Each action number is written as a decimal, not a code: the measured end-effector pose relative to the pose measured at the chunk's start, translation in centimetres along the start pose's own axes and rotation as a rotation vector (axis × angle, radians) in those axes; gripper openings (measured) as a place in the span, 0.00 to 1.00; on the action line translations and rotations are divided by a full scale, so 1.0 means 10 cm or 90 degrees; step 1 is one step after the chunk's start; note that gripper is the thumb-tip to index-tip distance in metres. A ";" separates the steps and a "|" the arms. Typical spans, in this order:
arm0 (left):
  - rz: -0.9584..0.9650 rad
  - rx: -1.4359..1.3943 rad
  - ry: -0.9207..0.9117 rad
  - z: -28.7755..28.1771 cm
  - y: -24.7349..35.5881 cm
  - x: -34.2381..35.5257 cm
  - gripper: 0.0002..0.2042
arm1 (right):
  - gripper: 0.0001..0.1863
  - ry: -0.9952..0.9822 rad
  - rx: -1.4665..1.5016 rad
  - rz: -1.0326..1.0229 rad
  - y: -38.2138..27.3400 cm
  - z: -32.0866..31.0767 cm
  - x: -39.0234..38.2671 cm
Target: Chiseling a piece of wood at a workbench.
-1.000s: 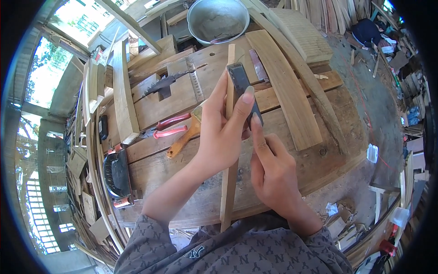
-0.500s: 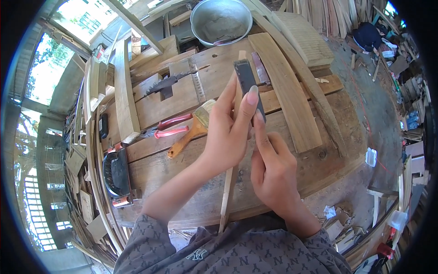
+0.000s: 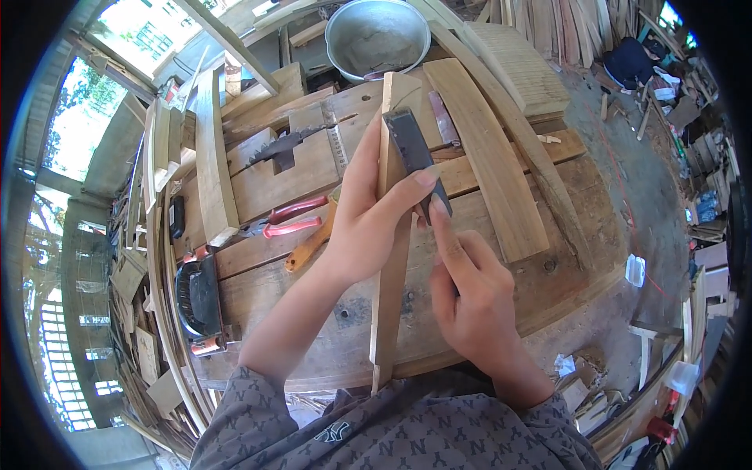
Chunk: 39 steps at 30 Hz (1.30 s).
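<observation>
A long, narrow wooden board [image 3: 389, 305] stands tilted in front of me, its lower end by my shirt. My left hand [image 3: 362, 223] is wrapped round the board, with the thumb lying across a dark rectangular block [image 3: 407, 145]. That block rests against the board's face near the upper end. My right hand [image 3: 475, 294] pinches the lower end of the block, index finger stretched along it and the other fingers curled in. Behind my left wrist lies a brush with a wooden handle [image 3: 305, 249], its bristles mostly hidden. Red-handled pliers [image 3: 294, 219] lie beside it.
The wooden workbench [image 3: 305, 337] carries a curved board [image 3: 497, 172] on the right and another plank [image 3: 215, 157] on the left. A metal basin [image 3: 377, 39] stands at the back. A black tool with orange ends [image 3: 200, 298] sits at the left edge. Scraps litter the floor.
The board has turned so its broad face shows, and its upper end has risen into view. The block and my left hand have shifted slightly left, covering the brush's bristles.
</observation>
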<state>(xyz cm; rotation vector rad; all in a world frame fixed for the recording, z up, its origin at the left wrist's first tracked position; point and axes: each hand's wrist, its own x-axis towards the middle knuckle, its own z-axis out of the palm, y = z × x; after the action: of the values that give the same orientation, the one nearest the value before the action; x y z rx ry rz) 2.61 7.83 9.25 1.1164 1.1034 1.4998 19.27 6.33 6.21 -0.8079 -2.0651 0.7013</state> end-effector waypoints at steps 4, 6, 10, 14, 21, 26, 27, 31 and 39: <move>-0.033 -0.019 -0.047 -0.07 -0.02 0.00 0.36 | 0.35 -0.012 -0.023 -0.004 -0.01 -0.06 -0.01; -0.027 -0.033 -0.036 -0.03 -0.04 -0.02 0.36 | 0.35 -0.018 -0.036 -0.002 -0.02 -0.08 -0.02; -0.026 -0.022 -0.042 -0.02 -0.01 -0.05 0.36 | 0.35 -0.045 -0.041 0.006 -0.05 -0.16 -0.03; -0.005 0.045 -0.057 0.01 0.05 -0.08 0.35 | 0.36 -0.054 -0.053 0.000 -0.07 -0.20 -0.03; -0.034 0.106 -0.041 0.03 0.04 -0.13 0.32 | 0.37 -0.064 -0.070 -0.004 -0.03 -0.19 -0.05; -0.043 0.080 -0.033 0.03 0.03 -0.14 0.31 | 0.37 -0.065 -0.067 0.002 -0.03 -0.14 -0.05; -0.057 0.091 -0.029 0.04 0.05 -0.13 0.31 | 0.37 -0.064 -0.066 0.000 -0.02 -0.13 -0.05; -0.073 0.112 -0.024 0.05 0.08 -0.12 0.29 | 0.37 -0.052 -0.060 0.009 -0.03 -0.06 -0.06; -0.030 0.166 0.020 0.04 -0.01 -0.10 0.19 | 0.40 -0.039 -0.088 0.000 0.02 0.05 -0.04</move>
<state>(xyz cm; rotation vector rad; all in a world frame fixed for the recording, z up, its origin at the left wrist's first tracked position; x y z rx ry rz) 3.15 6.96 9.05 1.2369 1.3678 1.3669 19.13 6.06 5.64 -0.8742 -2.1884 0.5950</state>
